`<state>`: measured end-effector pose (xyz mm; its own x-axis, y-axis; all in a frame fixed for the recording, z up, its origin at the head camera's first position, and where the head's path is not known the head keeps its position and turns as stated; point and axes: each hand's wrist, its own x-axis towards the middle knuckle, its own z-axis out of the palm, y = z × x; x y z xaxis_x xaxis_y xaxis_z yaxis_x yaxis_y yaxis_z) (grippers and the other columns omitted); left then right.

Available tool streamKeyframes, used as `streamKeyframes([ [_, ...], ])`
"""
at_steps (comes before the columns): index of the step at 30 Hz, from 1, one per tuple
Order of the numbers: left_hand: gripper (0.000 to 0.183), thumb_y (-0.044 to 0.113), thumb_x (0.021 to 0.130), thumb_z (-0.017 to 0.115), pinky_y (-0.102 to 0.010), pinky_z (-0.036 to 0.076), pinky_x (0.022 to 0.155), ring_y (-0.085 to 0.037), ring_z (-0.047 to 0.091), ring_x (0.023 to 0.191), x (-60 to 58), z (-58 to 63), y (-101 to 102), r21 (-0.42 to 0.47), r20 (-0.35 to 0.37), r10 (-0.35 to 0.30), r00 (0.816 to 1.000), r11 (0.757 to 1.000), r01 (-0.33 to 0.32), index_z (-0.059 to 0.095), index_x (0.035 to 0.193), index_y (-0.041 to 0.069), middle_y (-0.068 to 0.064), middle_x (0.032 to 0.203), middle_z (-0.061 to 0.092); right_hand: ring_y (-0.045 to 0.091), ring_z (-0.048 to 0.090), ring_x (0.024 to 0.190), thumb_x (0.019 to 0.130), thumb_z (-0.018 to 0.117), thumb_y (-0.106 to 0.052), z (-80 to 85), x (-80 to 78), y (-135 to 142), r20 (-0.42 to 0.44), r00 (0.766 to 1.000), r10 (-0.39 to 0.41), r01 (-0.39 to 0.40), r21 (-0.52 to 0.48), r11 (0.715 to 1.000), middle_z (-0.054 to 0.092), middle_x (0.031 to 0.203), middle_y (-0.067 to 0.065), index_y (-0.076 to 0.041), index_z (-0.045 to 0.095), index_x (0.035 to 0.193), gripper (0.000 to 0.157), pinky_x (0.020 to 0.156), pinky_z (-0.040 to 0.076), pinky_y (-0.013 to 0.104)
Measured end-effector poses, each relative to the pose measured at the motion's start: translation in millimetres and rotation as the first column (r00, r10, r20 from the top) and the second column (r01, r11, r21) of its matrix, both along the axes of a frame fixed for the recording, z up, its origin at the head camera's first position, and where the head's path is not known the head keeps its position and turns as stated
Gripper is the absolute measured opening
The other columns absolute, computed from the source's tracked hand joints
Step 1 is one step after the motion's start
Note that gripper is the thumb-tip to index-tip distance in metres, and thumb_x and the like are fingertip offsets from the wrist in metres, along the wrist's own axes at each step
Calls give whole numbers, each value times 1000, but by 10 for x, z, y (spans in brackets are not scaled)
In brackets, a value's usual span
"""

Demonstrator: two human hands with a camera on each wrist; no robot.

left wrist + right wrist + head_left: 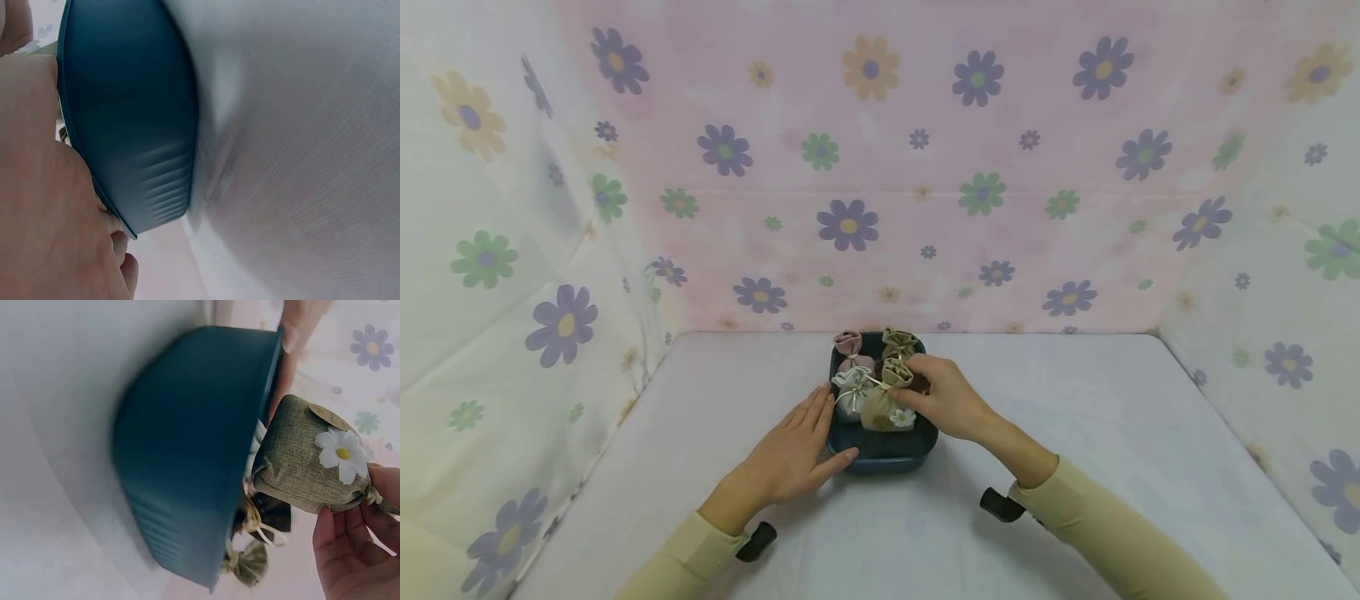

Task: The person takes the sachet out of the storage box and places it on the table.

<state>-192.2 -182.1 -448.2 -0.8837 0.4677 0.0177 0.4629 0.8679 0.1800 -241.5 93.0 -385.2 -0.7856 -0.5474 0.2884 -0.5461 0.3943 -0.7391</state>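
Observation:
A dark blue plastic basin point(887, 463) stands on the white table with several small drawstring pouches in it. My right hand point(951, 402) pinches a brown-green burlap pouch point(297, 459) near its tied neck; it bears a white cloth flower and a round tag. In the right wrist view this pouch hangs above the basin's rim. Flat along the left side lies my left hand point(797, 454), fingers straight, thumb at the near rim. Inside are a pink pouch point(854, 363), a pale grey pouch point(850, 405), an olive pouch point(898, 340) and a dark brown pouch point(273, 512).
White cloth covers the table point(1075, 417) on both sides of the basin. A pink flowered curtain point(917, 167) rises behind, and pale flowered curtains flank it. Black wrist mounts point(1002, 505) stick out below both sleeves.

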Motion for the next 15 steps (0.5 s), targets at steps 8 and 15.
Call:
streamKeyframes([
  [8, 98, 73, 102, 29, -51, 20, 125, -35, 10, 157, 17, 30, 4, -14, -11, -9, 1000, 1000, 8, 21, 160, -6, -21, 170, 8, 17, 63, 89, 97, 72, -14, 110, 2, 135, -2, 1000, -27, 27, 8, 1000, 65, 97, -1, -12, 70, 103, 7, 84, 57, 41],
  [15, 98, 73, 102, 30, -51, 20, 125, -35, 11, 157, 21, 23, 3, -29, -17, -11, 1000, 1000, 10, 22, 160, -6, -21, 170, 8, 15, 65, 92, 97, 72, -14, 153, -36, 278, -11, 999, -48, 49, 10, 999, 67, 97, -2, -13, 71, 103, 6, 84, 57, 42],
])
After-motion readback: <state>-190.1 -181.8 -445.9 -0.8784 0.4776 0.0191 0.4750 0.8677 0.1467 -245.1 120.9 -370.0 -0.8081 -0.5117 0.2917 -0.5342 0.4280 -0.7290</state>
